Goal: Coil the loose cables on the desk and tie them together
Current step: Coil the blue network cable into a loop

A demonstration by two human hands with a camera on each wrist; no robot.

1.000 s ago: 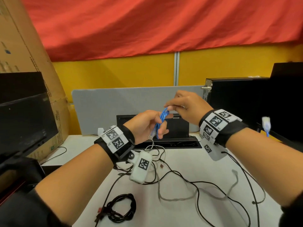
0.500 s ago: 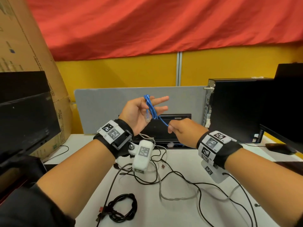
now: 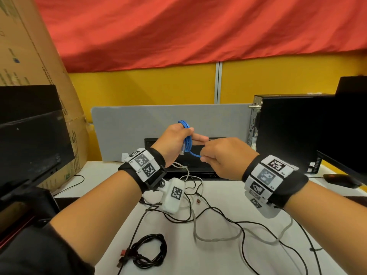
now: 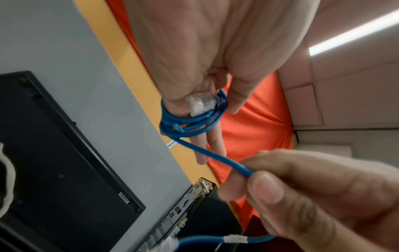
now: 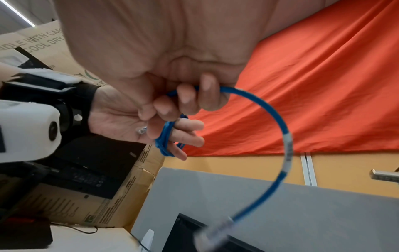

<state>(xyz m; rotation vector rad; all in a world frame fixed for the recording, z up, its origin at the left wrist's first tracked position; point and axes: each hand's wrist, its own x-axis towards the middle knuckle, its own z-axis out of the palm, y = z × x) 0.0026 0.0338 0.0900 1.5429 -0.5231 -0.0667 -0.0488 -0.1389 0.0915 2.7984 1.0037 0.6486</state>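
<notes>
Left hand (image 3: 176,139), fingers straight, thumb-pins the coiled blue cable (image 3: 188,143); right hand (image 3: 224,155) pinches its tail, plug (image 5: 212,234) blurred.

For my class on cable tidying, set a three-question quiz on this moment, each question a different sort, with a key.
1. True or false: the blue cable is wound round the fingers of the left hand.
2. The right hand pinches: A the blue cable; B a black cable; C nothing.
3. What colour is the coiled cable lying on the desk?
Key: 1 true; 2 A; 3 black.
</notes>
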